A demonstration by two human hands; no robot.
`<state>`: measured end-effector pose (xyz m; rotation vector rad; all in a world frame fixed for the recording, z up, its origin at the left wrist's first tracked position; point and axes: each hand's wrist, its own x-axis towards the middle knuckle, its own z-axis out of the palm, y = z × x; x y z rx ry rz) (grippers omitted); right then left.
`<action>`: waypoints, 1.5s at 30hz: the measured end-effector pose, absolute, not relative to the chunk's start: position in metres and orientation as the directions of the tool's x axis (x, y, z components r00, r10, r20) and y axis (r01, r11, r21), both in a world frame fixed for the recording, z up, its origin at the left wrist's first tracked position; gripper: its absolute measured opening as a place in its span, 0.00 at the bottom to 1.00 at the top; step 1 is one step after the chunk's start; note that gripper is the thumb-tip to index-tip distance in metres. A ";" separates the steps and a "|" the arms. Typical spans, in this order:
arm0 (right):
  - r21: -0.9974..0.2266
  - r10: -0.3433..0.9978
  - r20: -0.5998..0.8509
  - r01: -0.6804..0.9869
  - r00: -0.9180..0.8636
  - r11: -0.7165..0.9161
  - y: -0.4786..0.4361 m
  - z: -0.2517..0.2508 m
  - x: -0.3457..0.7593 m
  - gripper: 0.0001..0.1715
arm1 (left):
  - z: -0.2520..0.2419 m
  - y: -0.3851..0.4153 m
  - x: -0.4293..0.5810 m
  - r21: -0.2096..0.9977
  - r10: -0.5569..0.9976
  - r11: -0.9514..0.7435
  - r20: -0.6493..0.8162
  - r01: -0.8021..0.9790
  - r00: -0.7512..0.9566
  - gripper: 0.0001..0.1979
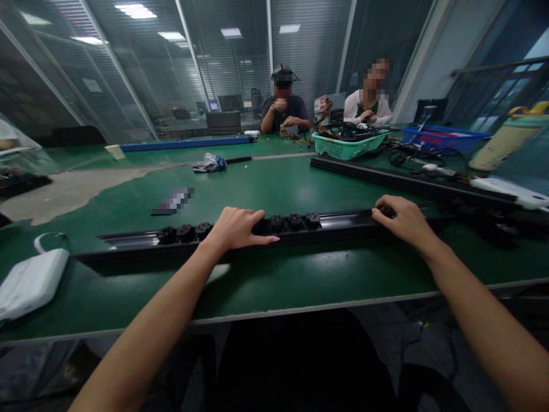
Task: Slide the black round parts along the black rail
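A long black channel rail [345, 221] lay crosswise on the green counter [283, 280], trough facing up, small dark round modules [295, 221] seated in a row inside.

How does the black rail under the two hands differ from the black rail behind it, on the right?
The near rail holds black modules in its channel; none are visible on the rear rail. The near rail lies roughly along the front edge of the green table, while the rear rail slants. The left hand and right hand are at the near rail; neither touches the rear rail. Both rails are long and black.
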<state>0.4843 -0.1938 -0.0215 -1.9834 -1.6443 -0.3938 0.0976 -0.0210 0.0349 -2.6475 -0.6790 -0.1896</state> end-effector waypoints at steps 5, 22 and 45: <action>-0.109 0.836 0.509 0.979 0.204 -0.173 -0.194 -0.021 0.486 0.14 | 0.035 -0.021 0.098 -0.333 0.433 -0.806 0.233 0.490 0.871 0.38; -0.163 0.811 0.509 0.957 0.290 -0.240 -0.196 -0.023 0.487 0.13 | 0.036 -0.022 0.098 -0.310 0.441 -0.813 0.225 0.493 0.869 0.39; -0.260 0.730 0.497 0.883 0.469 -0.390 -0.199 -0.025 0.487 0.23 | 0.037 -0.023 0.098 -0.334 0.441 -0.805 0.216 0.490 0.871 0.37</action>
